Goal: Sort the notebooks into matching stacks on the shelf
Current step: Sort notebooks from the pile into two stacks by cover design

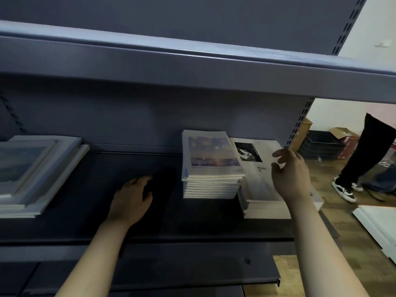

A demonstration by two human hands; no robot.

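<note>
- Inside a dark grey metal shelf (85,189), three stacks of notebooks sit on one level, under an upper shelf (192,67) that crosses the top of the frame.
- At centre right, a tall stack with colourful covers (212,159) stands just beside a lower white-covered stack (259,183), whose top cover bears a black photo.
- A third, blue-grey stack (32,174) lies at the far left, well apart from the other two.
- The right hand (291,174) hovers over the white-covered stack, its fingers loosely spread and gripping nothing.
- The left hand (132,198) lies palm down low over the bare middle of the shelf, fingers relaxed and empty. Whether it touches the surface cannot be told.
- At the right of the frame, a wooden floor (285,273) holds stacked dark trays (321,144), cardboard boxes (340,131) and a white panel (377,224).
- Another person's legs (368,151) in black trousers stand there.
</note>
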